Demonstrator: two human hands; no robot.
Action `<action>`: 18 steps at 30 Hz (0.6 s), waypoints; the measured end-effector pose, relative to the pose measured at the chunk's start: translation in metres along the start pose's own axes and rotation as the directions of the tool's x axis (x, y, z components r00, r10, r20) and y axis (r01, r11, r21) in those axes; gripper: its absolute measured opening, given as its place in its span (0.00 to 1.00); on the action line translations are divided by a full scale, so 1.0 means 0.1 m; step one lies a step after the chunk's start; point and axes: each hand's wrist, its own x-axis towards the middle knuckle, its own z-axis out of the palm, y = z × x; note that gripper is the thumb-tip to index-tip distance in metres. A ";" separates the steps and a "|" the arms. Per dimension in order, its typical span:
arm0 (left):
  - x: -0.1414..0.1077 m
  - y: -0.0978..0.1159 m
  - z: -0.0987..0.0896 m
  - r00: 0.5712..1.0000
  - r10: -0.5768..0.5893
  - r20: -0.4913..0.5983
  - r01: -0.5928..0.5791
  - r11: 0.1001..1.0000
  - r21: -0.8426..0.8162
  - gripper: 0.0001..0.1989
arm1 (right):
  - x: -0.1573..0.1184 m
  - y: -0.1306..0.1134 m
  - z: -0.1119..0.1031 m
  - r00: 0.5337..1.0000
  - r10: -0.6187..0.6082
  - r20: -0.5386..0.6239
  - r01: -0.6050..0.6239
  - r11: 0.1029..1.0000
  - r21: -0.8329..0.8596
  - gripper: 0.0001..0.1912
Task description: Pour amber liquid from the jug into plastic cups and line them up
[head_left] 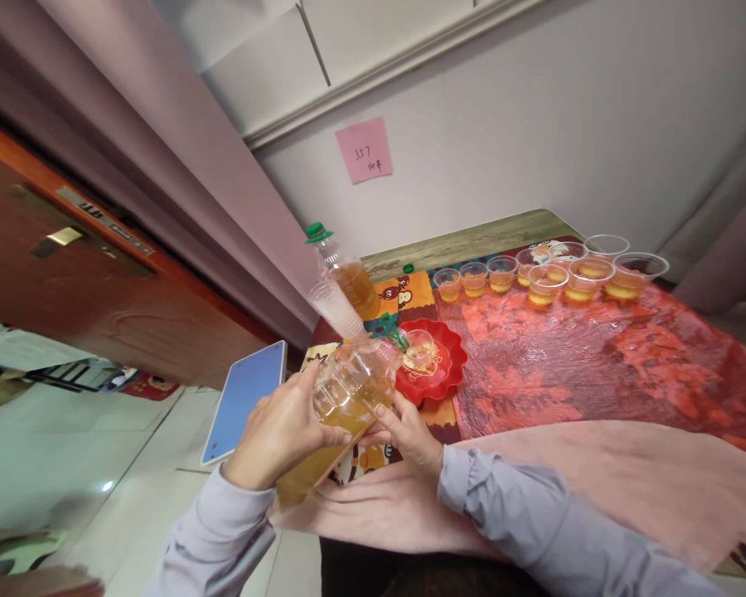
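A large clear bottle of yellow liquid [354, 394] is tilted, its neck over a red scalloped tray [453, 365]. My left hand [283, 427] is wrapped round the bottle's body. My right hand [404, 431] holds its lower side near the shoulder. Under the bottle's mouth, a clear plastic cup [419, 350] stands on the tray. A green handle [394, 332] shows beside the neck. Behind are a stack of clear cups [337, 308] and a second bottle with a green cap [357, 286].
Several cups with yellow liquid [547, 286] stand along the back of the red-covered table [535, 365]. A loose green cap [409, 269] lies near the back edge. Pink cloth [565, 464] covers the front. A blue board [245, 402] is at the left.
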 end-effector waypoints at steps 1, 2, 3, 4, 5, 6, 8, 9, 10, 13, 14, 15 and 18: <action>0.00 0.00 0.00 1.000 0.001 0.002 -0.001 1.000 -0.001 0.49 | 0.00 0.00 0.00 1.000 0.000 0.000 0.000 1.000 0.001 0.37; 0.01 -0.01 0.00 1.000 0.003 0.002 -0.003 1.000 -0.002 0.48 | 0.00 0.00 0.00 1.000 0.000 0.001 0.000 1.000 0.001 0.37; 0.01 -0.01 0.01 1.000 0.004 0.001 -0.004 1.000 -0.005 0.47 | 0.00 -0.01 0.00 1.000 0.002 0.001 -0.002 1.000 0.001 0.37; 0.01 -0.01 0.01 1.000 0.006 0.001 -0.006 1.000 -0.009 0.46 | 0.00 -0.01 0.00 1.000 0.004 0.000 -0.004 1.000 0.000 0.37; 0.01 -0.01 0.01 1.000 0.009 0.000 -0.009 1.000 -0.012 0.45 | 0.00 -0.01 0.01 1.000 0.005 -0.002 -0.005 1.000 -0.002 0.37; 0.01 -0.01 0.01 1.000 0.013 0.000 -0.013 1.000 -0.015 0.44 | 0.00 -0.02 0.01 1.000 0.005 -0.003 -0.005 1.000 -0.004 0.37; 0.01 -0.02 0.01 1.000 0.018 0.000 -0.018 1.000 -0.013 0.44 | 0.00 -0.02 0.01 1.000 0.003 -0.005 -0.003 1.000 -0.007 0.37; 0.01 -0.02 0.01 1.000 0.018 0.003 -0.018 1.000 -0.008 0.44 | 0.00 -0.02 0.01 1.000 0.002 -0.007 -0.002 1.000 -0.006 0.37; 0.01 -0.02 0.00 1.000 0.012 0.005 -0.012 1.000 -0.001 0.45 | 0.00 -0.02 0.01 1.000 0.002 -0.011 -0.002 1.000 -0.003 0.37; 0.01 -0.02 0.01 1.000 -0.008 0.010 0.008 1.000 0.022 0.48 | 0.00 -0.02 0.01 1.000 0.004 -0.019 -0.004 1.000 0.002 0.37; 0.01 -0.03 0.01 1.000 -0.009 0.008 0.009 1.000 0.025 0.48 | 0.00 -0.02 0.01 1.000 0.004 -0.021 -0.004 1.000 0.002 0.36; 0.01 -0.04 0.01 1.000 -0.005 0.004 0.005 1.000 0.025 0.48 | -0.01 -0.03 0.01 1.000 0.005 -0.021 -0.005 1.000 0.001 0.36; 0.01 -0.05 0.02 1.000 0.012 -0.002 -0.012 1.000 0.014 0.47 | -0.01 -0.04 0.02 1.000 0.008 -0.019 -0.008 1.000 -0.002 0.37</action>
